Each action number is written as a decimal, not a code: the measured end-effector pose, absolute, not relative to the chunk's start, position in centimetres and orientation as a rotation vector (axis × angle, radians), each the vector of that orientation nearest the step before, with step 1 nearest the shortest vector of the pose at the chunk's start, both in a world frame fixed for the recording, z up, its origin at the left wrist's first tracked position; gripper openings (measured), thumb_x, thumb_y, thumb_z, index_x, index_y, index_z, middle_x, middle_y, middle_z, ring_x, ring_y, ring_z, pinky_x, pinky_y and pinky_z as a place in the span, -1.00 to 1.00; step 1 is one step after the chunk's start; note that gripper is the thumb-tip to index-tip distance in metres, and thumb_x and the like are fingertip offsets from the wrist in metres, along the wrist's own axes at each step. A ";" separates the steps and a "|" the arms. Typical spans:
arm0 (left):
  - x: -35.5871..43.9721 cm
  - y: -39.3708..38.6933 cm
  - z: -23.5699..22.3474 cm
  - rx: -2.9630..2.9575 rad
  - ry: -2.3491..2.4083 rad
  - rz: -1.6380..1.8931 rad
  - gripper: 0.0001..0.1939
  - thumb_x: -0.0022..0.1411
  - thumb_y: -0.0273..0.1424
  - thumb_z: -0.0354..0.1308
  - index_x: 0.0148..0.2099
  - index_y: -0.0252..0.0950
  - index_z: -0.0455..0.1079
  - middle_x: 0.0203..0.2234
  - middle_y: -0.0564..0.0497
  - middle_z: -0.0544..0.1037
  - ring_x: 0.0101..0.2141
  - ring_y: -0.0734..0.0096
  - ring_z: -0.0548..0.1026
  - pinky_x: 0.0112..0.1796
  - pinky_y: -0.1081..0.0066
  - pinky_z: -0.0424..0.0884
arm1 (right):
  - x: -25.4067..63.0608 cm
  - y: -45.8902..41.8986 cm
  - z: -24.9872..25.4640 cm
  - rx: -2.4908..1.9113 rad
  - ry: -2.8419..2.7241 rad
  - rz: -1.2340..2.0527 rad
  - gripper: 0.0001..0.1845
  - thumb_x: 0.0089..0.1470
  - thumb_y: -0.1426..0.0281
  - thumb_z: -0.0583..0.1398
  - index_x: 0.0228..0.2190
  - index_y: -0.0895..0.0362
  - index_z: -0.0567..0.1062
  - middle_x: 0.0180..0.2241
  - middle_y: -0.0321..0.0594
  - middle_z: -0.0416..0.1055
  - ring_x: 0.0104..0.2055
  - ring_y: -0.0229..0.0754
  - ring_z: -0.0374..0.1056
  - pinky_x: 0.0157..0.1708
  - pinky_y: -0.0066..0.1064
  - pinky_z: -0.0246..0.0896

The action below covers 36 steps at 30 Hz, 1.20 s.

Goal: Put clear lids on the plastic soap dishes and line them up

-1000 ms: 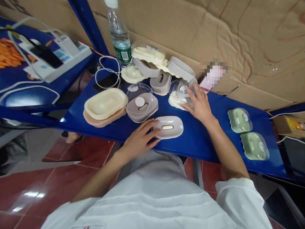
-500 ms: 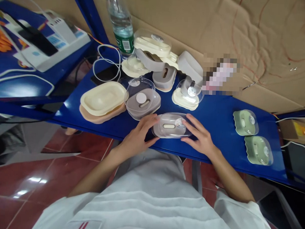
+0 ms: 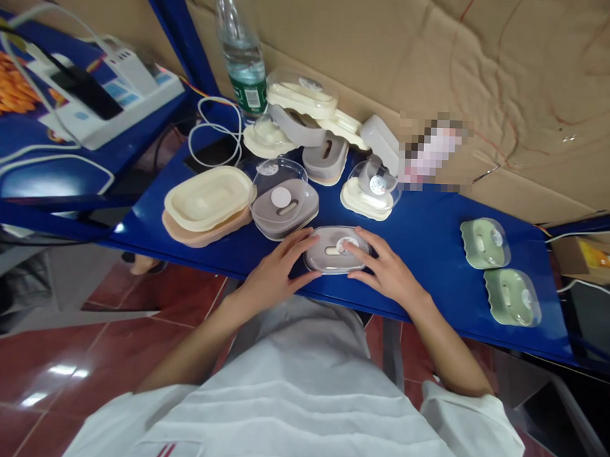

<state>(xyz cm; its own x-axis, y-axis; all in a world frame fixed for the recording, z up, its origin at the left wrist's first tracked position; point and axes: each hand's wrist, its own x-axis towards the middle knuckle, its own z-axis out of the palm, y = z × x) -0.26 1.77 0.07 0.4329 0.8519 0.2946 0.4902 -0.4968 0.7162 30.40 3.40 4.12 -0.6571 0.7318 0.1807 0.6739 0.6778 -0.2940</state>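
Note:
A grey soap box with a clear lid (image 3: pixel 334 251) lies on the blue table (image 3: pixel 425 233) near its front edge. My left hand (image 3: pixel 278 271) grips its left end with thumb and fingers. My right hand (image 3: pixel 383 271) grips its right end, fingers lying on the clear lid. A second grey box with a clear lid (image 3: pixel 284 202) sits just behind to the left. A cream base with a clear dome (image 3: pixel 370 191) sits behind to the right.
A stack of cream and tan trays (image 3: pixel 206 204) lies at the left. A heap of box parts (image 3: pixel 313 125) and a water bottle (image 3: pixel 244 53) stand by the cardboard wall. Two green closed boxes (image 3: pixel 498 272) lie at the right. A power strip (image 3: pixel 109 92) rests on the left shelf.
One second ago my right hand reached to the clear domes at the back. It brought a clear lid onto the grey box, and now both hands press at its ends.

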 end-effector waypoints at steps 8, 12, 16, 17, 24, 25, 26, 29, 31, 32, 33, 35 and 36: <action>-0.3 1.9 -0.6 2.218 1.160 0.849 -0.34 0.55 -0.17 0.17 0.55 -0.06 0.07 0.46 -0.14 0.32 0.41 0.09 0.37 0.31 0.08 0.48 | 33.7 0.0 3.4 -1.338 -2.517 -0.014 -0.24 0.39 0.14 0.29 0.48 -0.12 0.20 0.44 0.08 0.25 0.44 0.19 0.29 0.31 0.08 0.41; -0.3 1.8 -0.5 2.261 1.147 0.825 -0.49 0.58 -0.17 0.12 0.46 -0.08 0.25 0.38 -0.11 0.43 0.32 0.13 0.49 0.25 0.12 0.54 | 39.3 -1.1 2.9 -1.731 -2.277 -0.293 -0.24 0.43 0.14 0.23 0.51 -0.04 0.14 0.50 0.20 0.11 0.49 0.32 0.18 0.32 0.24 0.33; -0.1 1.7 -0.7 2.321 1.167 0.862 -0.64 0.59 -0.18 0.10 0.28 -0.14 0.46 0.32 -0.12 0.50 0.24 0.11 0.56 0.23 0.09 0.56 | 40.8 1.6 3.1 -1.886 -2.080 -0.507 -0.11 0.44 0.04 0.18 0.53 0.18 0.01 0.56 0.37 -0.19 0.58 0.46 -0.11 0.38 0.43 0.09; 0.0 1.7 -0.8 2.332 1.167 0.874 -0.66 0.59 -0.18 0.10 0.26 -0.15 0.48 0.31 -0.13 0.51 0.23 0.10 0.57 0.23 0.09 0.56 | 40.1 2.7 3.3 -1.881 -2.072 -0.504 -0.14 0.45 0.04 0.15 0.53 0.19 0.03 0.56 0.36 -0.15 0.58 0.44 -0.09 0.39 0.41 0.08; -0.2 1.8 -0.9 2.381 1.130 0.909 -0.69 0.59 -0.24 0.10 0.22 -0.19 0.52 0.28 -0.14 0.53 0.20 0.14 0.59 0.22 0.12 0.58 | 32.4 10.5 2.6 -1.671 -2.267 -0.317 -0.30 0.46 0.03 0.13 0.43 0.15 0.30 0.46 0.18 0.21 0.49 0.34 0.16 0.42 0.26 0.11; -0.2 1.8 -1.0 2.383 1.129 0.907 -0.69 0.59 -0.25 0.10 0.22 -0.19 0.52 0.28 -0.15 0.53 0.20 0.14 0.59 0.22 0.12 0.59 | 32.0 11.0 2.2 -1.661 -2.271 -0.315 -0.31 0.46 0.05 0.14 0.43 0.13 0.31 0.47 0.18 0.19 0.50 0.36 0.14 0.42 0.28 0.10; -0.2 1.8 -1.0 2.385 1.129 0.903 -0.69 0.59 -0.25 0.10 0.22 -0.19 0.52 0.28 -0.15 0.53 0.20 0.14 0.59 0.21 0.11 0.59 | 31.9 11.3 1.7 -1.651 -2.270 -0.305 -0.33 0.46 0.06 0.14 0.43 0.10 0.31 0.48 0.16 0.18 0.51 0.37 0.12 0.42 0.30 0.11; -0.1 1.7 -1.0 2.401 1.139 0.885 -0.69 0.59 -0.25 0.10 0.22 -0.20 0.52 0.28 -0.15 0.52 0.21 0.12 0.58 0.22 0.09 0.58 | 32.6 11.1 1.0 -1.587 -2.262 -0.211 -0.42 0.48 0.14 0.12 0.41 0.01 0.35 0.47 0.07 0.22 0.53 0.31 0.09 0.41 0.28 0.18; -0.1 1.7 -0.9 2.409 1.150 0.883 -0.70 0.59 -0.25 0.11 0.21 -0.20 0.52 0.28 -0.16 0.52 0.21 0.11 0.58 0.23 0.08 0.57 | 33.1 10.5 0.9 -1.504 -2.283 -0.120 -0.48 0.50 0.19 0.08 0.38 -0.04 0.39 0.45 0.01 0.25 0.54 0.23 0.09 0.43 0.22 0.20; 0.0 1.7 -0.9 2.413 1.152 0.883 -0.70 0.59 -0.25 0.11 0.21 -0.20 0.52 0.27 -0.16 0.53 0.21 0.11 0.57 0.22 0.08 0.57 | 33.2 10.3 0.9 -1.465 -2.294 -0.078 -0.49 0.50 0.20 0.07 0.37 -0.05 0.40 0.45 0.00 0.24 0.55 0.19 0.09 0.44 0.20 0.20; 0.0 1.7 -0.9 2.416 1.151 0.883 -0.70 0.59 -0.25 0.11 0.21 -0.20 0.53 0.27 -0.16 0.53 0.21 0.11 0.58 0.22 0.09 0.57 | 33.1 10.1 1.0 -1.435 -2.300 -0.040 -0.49 0.50 0.18 0.08 0.37 -0.05 0.39 0.47 0.00 0.19 0.55 0.18 0.09 0.44 0.20 0.20; 0.1 1.8 -0.8 2.423 1.142 0.888 -0.70 0.59 -0.25 0.10 0.19 -0.20 0.53 0.25 -0.16 0.54 0.20 0.12 0.58 0.22 0.09 0.58 | 32.8 9.9 0.9 -1.432 -2.280 0.016 -0.38 0.46 0.08 0.15 0.42 -0.01 0.31 0.52 0.08 0.05 0.55 0.23 0.07 0.41 0.22 0.23; 0.1 1.8 -0.7 2.427 1.139 0.891 -0.70 0.59 -0.25 0.10 0.19 -0.21 0.54 0.24 -0.16 0.55 0.19 0.12 0.58 0.22 0.09 0.58 | 32.5 10.0 0.8 -1.453 -2.255 0.031 -0.29 0.42 0.03 0.19 0.45 0.02 0.25 0.54 0.14 -0.02 0.55 0.28 0.07 0.39 0.24 0.26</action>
